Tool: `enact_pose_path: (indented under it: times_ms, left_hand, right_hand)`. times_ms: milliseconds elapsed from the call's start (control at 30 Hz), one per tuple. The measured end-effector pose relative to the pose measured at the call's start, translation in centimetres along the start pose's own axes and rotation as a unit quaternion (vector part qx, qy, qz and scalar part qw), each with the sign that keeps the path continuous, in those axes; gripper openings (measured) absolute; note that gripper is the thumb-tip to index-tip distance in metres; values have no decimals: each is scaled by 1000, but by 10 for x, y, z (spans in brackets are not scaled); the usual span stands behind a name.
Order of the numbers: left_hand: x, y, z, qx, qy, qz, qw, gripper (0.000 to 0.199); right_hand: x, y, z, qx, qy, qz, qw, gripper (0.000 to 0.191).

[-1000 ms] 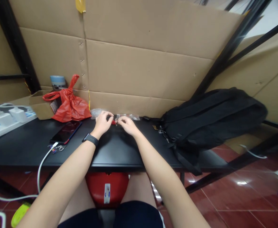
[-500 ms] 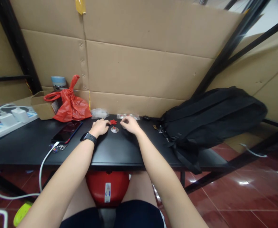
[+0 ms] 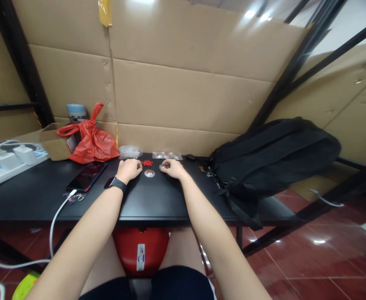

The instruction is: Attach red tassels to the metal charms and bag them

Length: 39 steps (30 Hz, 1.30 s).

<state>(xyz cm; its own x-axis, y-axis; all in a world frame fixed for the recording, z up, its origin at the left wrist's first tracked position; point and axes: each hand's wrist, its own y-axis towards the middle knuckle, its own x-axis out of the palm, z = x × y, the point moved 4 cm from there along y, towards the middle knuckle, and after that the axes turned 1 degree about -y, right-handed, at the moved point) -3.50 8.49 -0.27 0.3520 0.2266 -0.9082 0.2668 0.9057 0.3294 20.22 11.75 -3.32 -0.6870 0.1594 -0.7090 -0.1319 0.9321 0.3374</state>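
Note:
On the black table (image 3: 158, 200), a clear round suction cup (image 3: 149, 173) with a red centre lies between my hands. A small pile of red plastic pieces (image 3: 147, 163) sits just behind it. My left hand (image 3: 129, 169), wearing a dark watch on the wrist, rests left of the pile with its fingers curled closed; what is in them, if anything, is hidden. My right hand (image 3: 173, 168) pinches the edge of another clear suction cup (image 3: 162, 166) low over the table. Behind them lies a clear packet with several round clear pieces (image 3: 167, 156).
A phone (image 3: 87, 176) on a white cable, keys (image 3: 76, 197) and a white power strip (image 3: 17, 166) lie on the left. A red plastic bag (image 3: 94, 141) leans by a cardboard box (image 3: 54, 141). A black backpack (image 3: 277, 154) fills the right; a cardboard wall (image 3: 176, 96) stands behind.
My right hand has lowered slightly and turned, so the suction cup in its fingers now shows. My left fingers have curled in and moved a little away from the red pile. The view has tilted slightly.

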Motion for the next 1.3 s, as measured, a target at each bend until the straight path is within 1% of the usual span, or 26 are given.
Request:
enact_pose_path:
  times_ms: [133, 267, 367, 433, 500, 567, 633, 700, 733, 800, 867, 967, 1033, 1100, 1200, 1267, 1300]
  left_hand:
    - [0, 2, -9, -19, -26, 8, 999, 11]
    - [9, 6, -16, -23, -39, 1, 999, 28]
    - [13, 7, -18, -31, -8, -1, 999, 22]
    - [12, 6, -19, -43, 13, 2, 999, 17]
    - [9, 5, -18, -48, 18, 13, 999, 16]
    - [6, 6, -17, -51, -1, 31, 998, 17]
    - [4, 8, -16, -55, -63, 49, 995, 16]
    - [6, 12, -12, -44, -169, 59, 983, 15]
    - [7, 14, -9, -31, -226, 63, 972, 15]
    - [9, 16, -2, -7, -328, 68, 942, 16]
    - [9, 15, 5, -9, -412, 67, 908, 20]
    - [8, 11, 13, -32, -507, 59, 860, 29]
    - [5, 9, 18, -39, -535, 63, 841, 34]
    - [2, 8, 20, -39, -543, 73, 836, 38]
    - [-1, 8, 21, -28, -543, 76, 836, 41]
    - [-3, 7, 22, -10, -528, 81, 845, 38]
    - [-6, 6, 23, 2, -509, 89, 856, 34]
  right_hand:
    - [1, 1, 0, 19, 9, 3, 1000, 21]
    - [2, 3, -5, -7, 64, 16, 998, 22]
    - [4, 3, -10, -20, 102, 19, 994, 25]
    - [6, 2, -14, -26, 124, 20, 992, 28]
    - [6, 2, -17, -30, 141, 20, 989, 29]
    - [6, 0, -19, -33, 150, 21, 988, 31]
    - [5, -1, -23, -37, 161, 21, 986, 35]
    - [4, -3, -27, -39, 183, 17, 982, 39]
    - [3, -4, -29, -40, 203, 13, 978, 41]
    - [2, -6, -36, -43, 261, 1, 964, 45]
    - [2, -9, -44, -45, 331, -12, 942, 50]
    - [2, -12, -53, -49, 400, -28, 915, 56]
    - [3, -14, -58, -52, 420, -35, 905, 57]
    - [4, -14, -60, -56, 432, -40, 899, 58]
    - [5, -15, -61, -60, 447, -49, 891, 59]
    - [5, -16, -61, -57, 459, -56, 885, 59]
    - [4, -17, -61, -54, 466, -60, 881, 59]
